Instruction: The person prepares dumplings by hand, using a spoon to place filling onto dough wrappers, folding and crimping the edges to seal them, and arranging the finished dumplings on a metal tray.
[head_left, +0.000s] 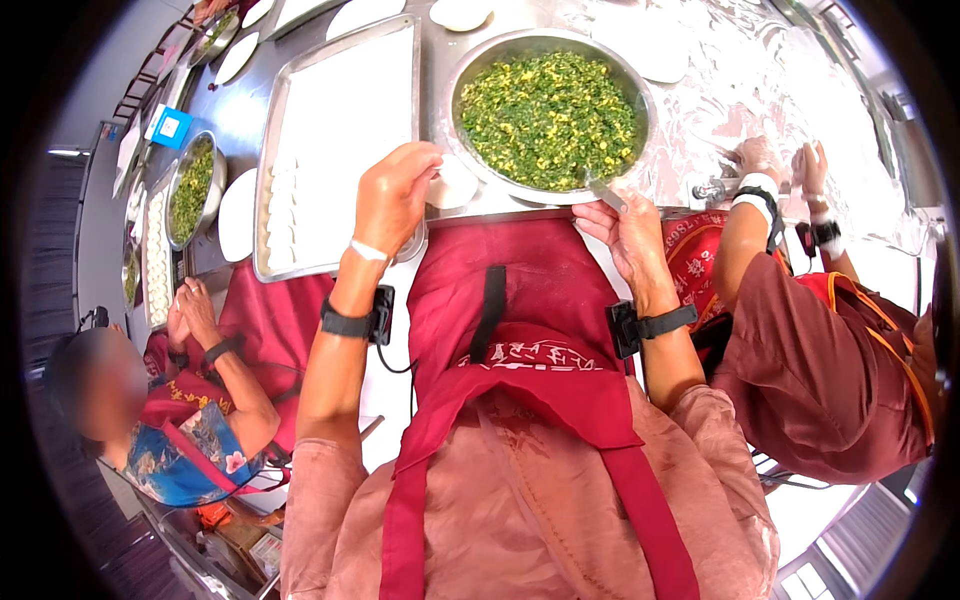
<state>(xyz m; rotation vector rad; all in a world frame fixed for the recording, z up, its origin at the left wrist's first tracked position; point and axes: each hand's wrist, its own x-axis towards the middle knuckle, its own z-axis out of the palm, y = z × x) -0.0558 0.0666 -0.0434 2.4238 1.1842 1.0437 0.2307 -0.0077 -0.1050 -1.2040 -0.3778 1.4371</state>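
Observation:
In front of me stands a steel bowl of chopped green and yellow filling. My left hand is left of the bowl, its fingertips pinched at the edge of a round white dough wrapper. The wrapper overlaps the bowl's near left rim. Held in my right hand is a flat metal spatula, its far end at the filling inside the near rim. Left of the bowl lies a metal tray with a white lining and a row of pale dumplings along its left side.
At left a person sits with hands together, near another filling bowl and a tray of dumplings. At right another person's hands are over the floury tabletop. A blue card stand is at far left.

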